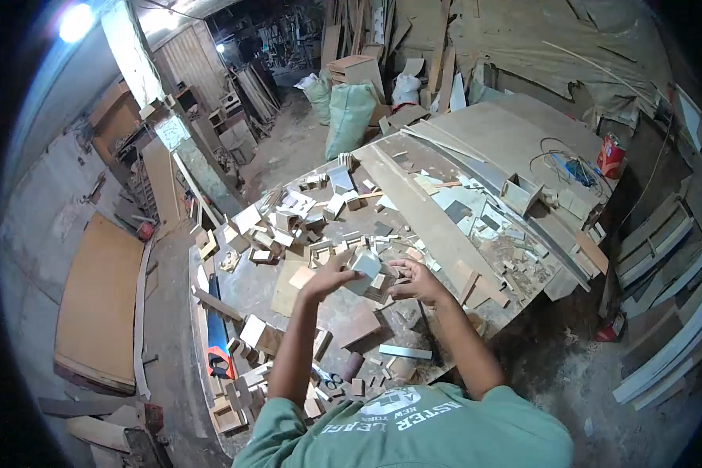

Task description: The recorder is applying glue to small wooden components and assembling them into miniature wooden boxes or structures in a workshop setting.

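Over the middle of the cluttered worktable, a small wooden box-like piece (366,264) with a pale white face is held up between my hands. My left hand (330,278) is closed on its left side, thumb and fingers pressed against it. On the other side my right hand (418,282) has its fingers bent around the right end of the wood. What lies on the piece's far side is hidden. Below and nearer to me, a flat brown board (359,324) and a pale white strip (405,352) rest on the table.
Wood blocks and small open boxes (267,234) crowd the table's left half. An orange-handled saw (220,362) lies along the left edge, scissors (331,381) near the front. A long plank (425,210) crosses the table. Sacks (351,117) and a red can (611,156) stand farther off.
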A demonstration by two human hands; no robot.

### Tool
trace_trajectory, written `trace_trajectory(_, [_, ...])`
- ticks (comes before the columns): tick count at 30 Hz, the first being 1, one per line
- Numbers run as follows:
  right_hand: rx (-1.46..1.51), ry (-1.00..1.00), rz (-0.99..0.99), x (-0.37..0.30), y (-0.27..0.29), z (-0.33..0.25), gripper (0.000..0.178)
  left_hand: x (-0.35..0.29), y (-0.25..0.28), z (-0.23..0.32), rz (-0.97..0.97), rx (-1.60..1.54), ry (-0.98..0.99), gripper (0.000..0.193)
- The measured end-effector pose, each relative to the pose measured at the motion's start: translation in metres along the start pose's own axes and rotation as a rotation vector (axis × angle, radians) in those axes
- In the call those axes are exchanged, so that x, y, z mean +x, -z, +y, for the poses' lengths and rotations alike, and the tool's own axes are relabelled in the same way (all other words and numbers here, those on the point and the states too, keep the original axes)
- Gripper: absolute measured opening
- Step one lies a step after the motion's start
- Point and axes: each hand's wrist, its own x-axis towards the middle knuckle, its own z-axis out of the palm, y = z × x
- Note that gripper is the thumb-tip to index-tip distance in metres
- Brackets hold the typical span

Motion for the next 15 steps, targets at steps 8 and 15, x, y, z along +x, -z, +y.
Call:
trace_trajectory(8, [-0.278, 0.144, 0.023, 0.008, 0.014, 0.012, 0.064, 0.015, -0.009, 0.056, -0.123, 0.379, -0.105, 0.097])
trace_trajectory(15, [-0.103, 0.239, 0.121, 0.002, 0.013, 0.022, 0.068, 0.002, -0.035, 0.099, -0.092, 0.725, -0.37, 0.103])
